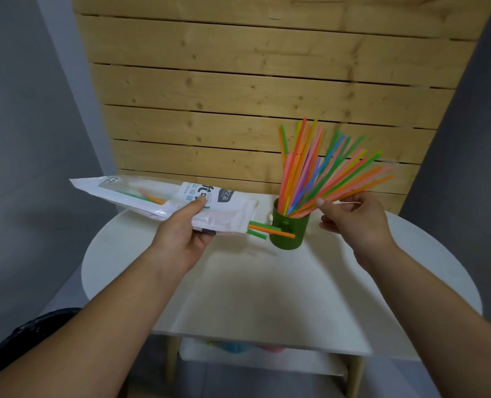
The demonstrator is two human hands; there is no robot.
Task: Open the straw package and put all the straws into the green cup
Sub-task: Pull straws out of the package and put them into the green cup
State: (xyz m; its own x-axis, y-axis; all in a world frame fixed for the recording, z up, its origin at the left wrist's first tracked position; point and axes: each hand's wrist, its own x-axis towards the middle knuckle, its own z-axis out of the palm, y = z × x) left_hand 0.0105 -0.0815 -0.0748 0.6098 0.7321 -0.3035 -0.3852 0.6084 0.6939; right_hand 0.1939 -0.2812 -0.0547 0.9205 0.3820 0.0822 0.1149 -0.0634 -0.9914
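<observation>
Three straws (263,229) poke from the end of the straw package (140,196), which the left hand (181,234) grips — thumb on top, fingers (204,241) beneath. Beside it stands the green cup (288,235) full of fanned straws (319,168); the right hand (353,216) pinches the lowest few between thumb and curled fingers.

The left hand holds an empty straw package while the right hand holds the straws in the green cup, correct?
Not empty: in the head view, a few straws poke from the open end of the package. The left hand holds it; the right hand holds the bunch in the green cup.
</observation>
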